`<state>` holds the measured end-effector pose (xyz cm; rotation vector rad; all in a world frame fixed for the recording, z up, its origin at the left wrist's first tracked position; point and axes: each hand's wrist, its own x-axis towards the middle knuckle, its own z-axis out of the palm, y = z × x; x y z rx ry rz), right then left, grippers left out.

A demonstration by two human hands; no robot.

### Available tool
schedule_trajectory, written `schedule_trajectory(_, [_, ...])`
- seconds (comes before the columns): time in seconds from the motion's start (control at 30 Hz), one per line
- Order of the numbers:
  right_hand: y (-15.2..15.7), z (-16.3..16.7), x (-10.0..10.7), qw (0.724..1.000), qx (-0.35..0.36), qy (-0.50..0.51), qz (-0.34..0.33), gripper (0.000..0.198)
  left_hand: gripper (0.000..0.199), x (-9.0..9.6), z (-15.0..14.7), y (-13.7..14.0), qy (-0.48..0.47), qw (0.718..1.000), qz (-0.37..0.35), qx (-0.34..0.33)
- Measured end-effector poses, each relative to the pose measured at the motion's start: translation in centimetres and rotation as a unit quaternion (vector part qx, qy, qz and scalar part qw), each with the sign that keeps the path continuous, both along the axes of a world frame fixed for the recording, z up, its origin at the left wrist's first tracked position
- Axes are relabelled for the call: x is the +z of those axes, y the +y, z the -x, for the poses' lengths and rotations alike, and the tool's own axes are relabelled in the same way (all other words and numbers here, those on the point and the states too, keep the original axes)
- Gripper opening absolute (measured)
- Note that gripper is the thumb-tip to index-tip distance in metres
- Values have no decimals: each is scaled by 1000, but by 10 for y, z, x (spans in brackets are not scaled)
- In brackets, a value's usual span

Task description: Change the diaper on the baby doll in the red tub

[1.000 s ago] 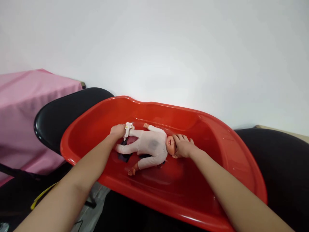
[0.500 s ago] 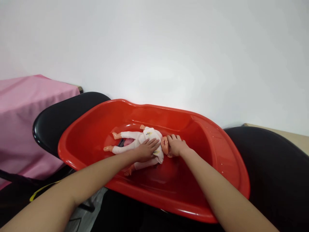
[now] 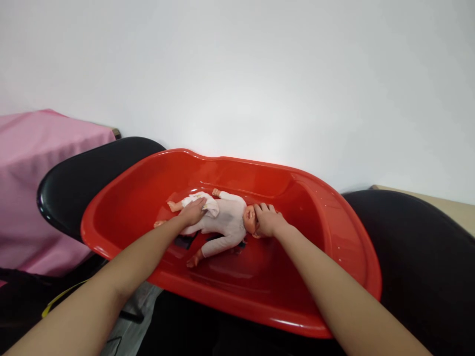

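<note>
From the head view, we have the doll (image 3: 226,217) lying face up inside the red tub (image 3: 256,175), its head toward our right. Our right hand (image 3: 267,220) cups the crown of that head, fingers curved and spread around it. Our left hand (image 3: 193,211) reaches over the hip and legs, its fingers laid on a white cloth (image 3: 212,206); we cannot tell whether they pinch it or merely press. The head could roll or slip, we judge, if our right hand eased off, since the tub's wall looks slick. A hard pull on the cloth could drag the body sideways and twist it against the held head. Some dark material (image 3: 187,241) shows beneath the doll and might shift too. If we leaned on the rim, the tub could tilt; what bears it is mostly hidden.
</note>
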<state>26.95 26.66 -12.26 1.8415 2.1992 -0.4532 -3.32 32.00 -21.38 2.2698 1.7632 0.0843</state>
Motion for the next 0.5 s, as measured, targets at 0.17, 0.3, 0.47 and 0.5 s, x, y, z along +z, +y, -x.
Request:
schedule_trajectory(0.17, [3,-2,-2,1000,2,-1,5,96,62,13,31,3,47,994,24,99])
schedule_trajectory(0.3, [4,-3,-3,1000,1,-3,7,95,41,41,37,5,10,987,22,160])
schedule_trajectory(0.47, [5,-4,-5,1000,5,-6,0,95,34,73,8,-13,-173,982,19,66])
schedule_trajectory(0.5, [5,-4,-5,1000,5,-10,1,95,33,76,0,-19,-172,984,52,13])
